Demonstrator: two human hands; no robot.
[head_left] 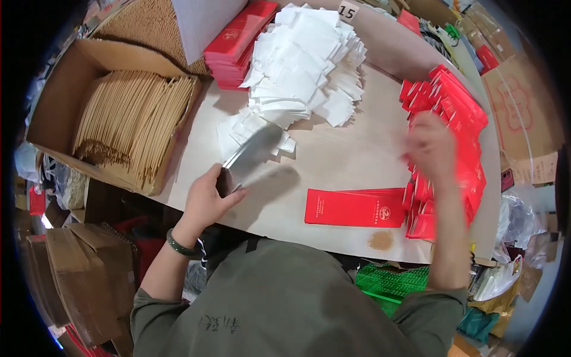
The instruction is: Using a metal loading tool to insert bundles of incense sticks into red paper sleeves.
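Note:
My left hand is closed round the lower end of a shiny grey flat long thing, blurred, its kind unclear. Just beyond it lie a few loose white folded paper napkins, in front of a large heap of white napkins. My right hand, smeared by motion, hovers at the left side of a heap of red printed paper sleeves; whether it holds anything is hidden by the blur. Nearer to me, a flat stack of red sleeves lies by the heap.
At the left stands an open cardboard box with rows of wooden chopsticks; more sticks sit behind it. A stack of red sleeves stands at the back. The table has a raised back edge. Below is a green crate.

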